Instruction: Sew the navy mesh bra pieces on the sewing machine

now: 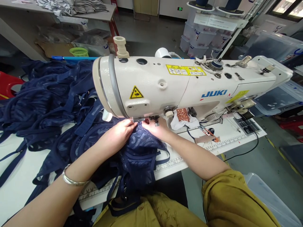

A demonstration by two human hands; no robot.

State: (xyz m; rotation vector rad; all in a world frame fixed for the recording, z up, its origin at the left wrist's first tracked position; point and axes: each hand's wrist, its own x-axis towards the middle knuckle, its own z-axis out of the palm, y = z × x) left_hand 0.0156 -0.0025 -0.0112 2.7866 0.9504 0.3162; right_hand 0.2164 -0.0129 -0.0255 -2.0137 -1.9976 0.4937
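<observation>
A cream JUKI sewing machine (pixel 189 85) stands across the white table (pixel 21 179). Both hands rest on a navy patterned garment (pixel 142 151) right under the machine's needle area. My left hand (pixel 120 132) pinches the fabric, its fingers closed on it, just left of the presser foot (pixel 155 119). My right hand (pixel 153 127) presses and grips the same fabric just in front of the foot; its fingertips are partly hidden under the machine head. A silver bangle (pixel 71 179) circles my left wrist.
A large heap of navy garments and straps (pixel 44 101) covers the table's left side. Small copper-coloured pieces on white cloth (pixel 183 116) and thread snips (pixel 208 131) lie right of the needle. A ruler strip (pixel 222 143) runs along the table's front edge. Plastic bins (pixel 279 97) stand at right.
</observation>
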